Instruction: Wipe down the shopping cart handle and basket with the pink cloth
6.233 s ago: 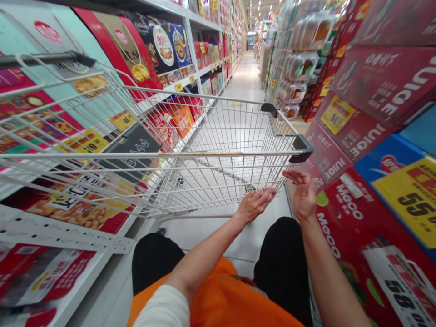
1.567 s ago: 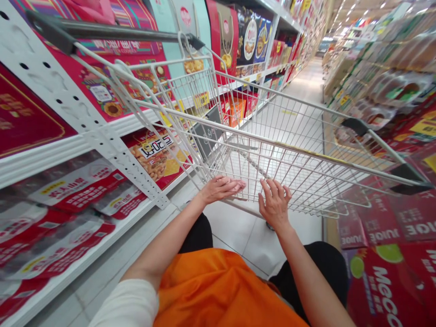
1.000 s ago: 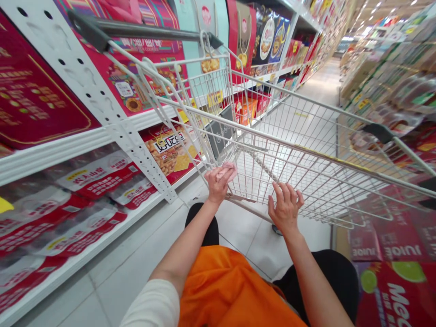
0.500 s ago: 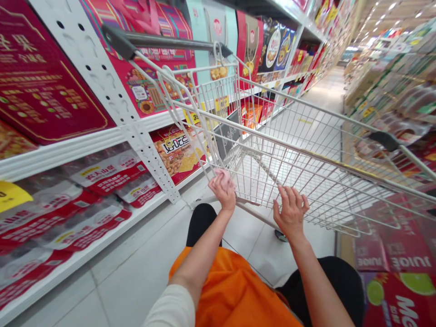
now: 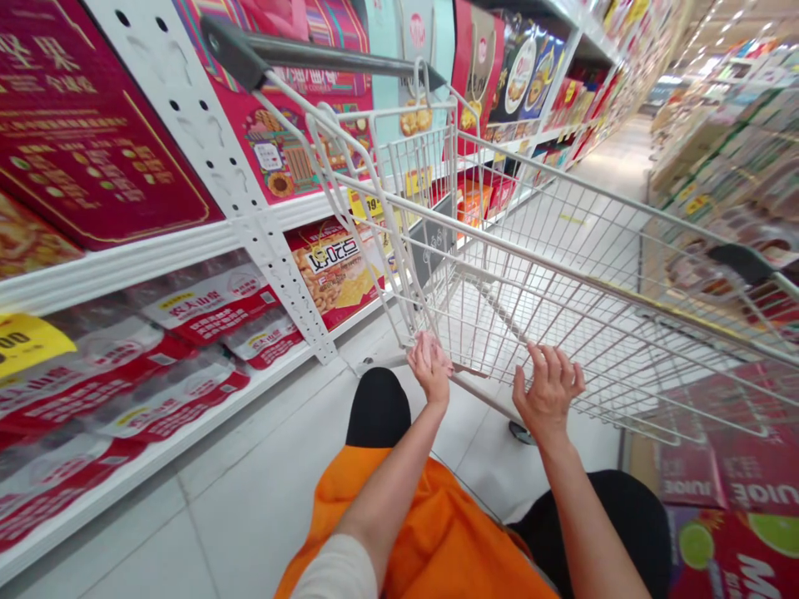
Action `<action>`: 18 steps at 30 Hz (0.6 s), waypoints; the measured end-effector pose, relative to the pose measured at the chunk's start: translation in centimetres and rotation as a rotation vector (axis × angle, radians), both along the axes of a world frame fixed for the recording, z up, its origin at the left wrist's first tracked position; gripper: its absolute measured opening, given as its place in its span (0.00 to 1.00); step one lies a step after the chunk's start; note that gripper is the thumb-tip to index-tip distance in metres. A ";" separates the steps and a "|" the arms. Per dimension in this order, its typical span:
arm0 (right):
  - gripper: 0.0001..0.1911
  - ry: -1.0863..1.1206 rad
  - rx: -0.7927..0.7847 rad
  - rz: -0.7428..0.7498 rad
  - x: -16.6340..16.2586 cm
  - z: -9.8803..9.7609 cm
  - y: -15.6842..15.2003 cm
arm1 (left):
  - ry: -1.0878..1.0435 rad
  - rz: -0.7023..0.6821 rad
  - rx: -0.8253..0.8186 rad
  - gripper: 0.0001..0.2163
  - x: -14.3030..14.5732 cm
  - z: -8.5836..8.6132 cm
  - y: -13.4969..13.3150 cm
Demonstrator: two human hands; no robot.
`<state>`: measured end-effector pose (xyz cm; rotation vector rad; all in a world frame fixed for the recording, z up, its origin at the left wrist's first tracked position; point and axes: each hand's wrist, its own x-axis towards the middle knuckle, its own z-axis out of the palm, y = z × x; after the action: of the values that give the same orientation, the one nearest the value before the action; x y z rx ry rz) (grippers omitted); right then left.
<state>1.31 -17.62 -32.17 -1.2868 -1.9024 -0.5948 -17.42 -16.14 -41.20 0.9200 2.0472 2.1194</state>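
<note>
A wire shopping cart (image 5: 518, 258) stands sideways before me, with its dark handle (image 5: 337, 60) at the upper left. My left hand (image 5: 429, 371) is closed around a crumpled pink cloth (image 5: 433, 353), pressed near the lower corner of the cart's frame. Against the lower side wires rests my right hand (image 5: 547, 389), fingers spread and bent, holding nothing I can see. Whether its fingertips hook through the mesh cannot be made out. Inside the basket I see only wire and the floor beneath.
Shelves (image 5: 275, 283) with gift boxes and shrink-wrapped bottles (image 5: 205, 299) line the left side. Juice cartons (image 5: 717, 532) are stacked close at my right. A tiled aisle (image 5: 615, 166) runs away to the far right. My knee (image 5: 378, 408) is just under the cart.
My left hand with the cloth has slid a little down along the cart's corner. The view has shifted slightly, so most things sit further right. The right hand keeps its place on the cart.
</note>
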 end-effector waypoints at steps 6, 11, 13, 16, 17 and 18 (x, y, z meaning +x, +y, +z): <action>0.25 -0.036 0.027 -0.016 0.3 -0.1 0.1 | -0.093 0.159 0.159 0.24 -2.3 6.8 3.3; 0.27 0.026 0.004 -0.029 -0.1 -0.6 0.2 | 0.083 -0.002 0.051 0.33 -0.7 4.2 2.0; 0.27 0.026 0.018 -0.035 -0.1 -0.7 0.3 | 0.101 -0.081 -0.023 0.31 0.0 1.9 0.7; 0.26 -0.004 0.031 -0.034 0.1 -0.5 0.3 | 0.082 -0.128 -0.081 0.27 -0.1 0.2 -0.3; 0.26 -0.015 0.030 -0.033 0.1 -0.4 0.3 | 0.061 -0.103 -0.088 0.27 -0.5 0.4 -0.2; 0.26 -0.021 0.031 -0.032 0.1 -0.3 0.3 | 0.034 -0.061 -0.087 0.27 -1.1 0.9 0.1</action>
<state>1.45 -17.36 -32.43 -1.2978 -1.8854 -0.6546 -18.47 -16.01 -40.27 0.9992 2.0804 1.9806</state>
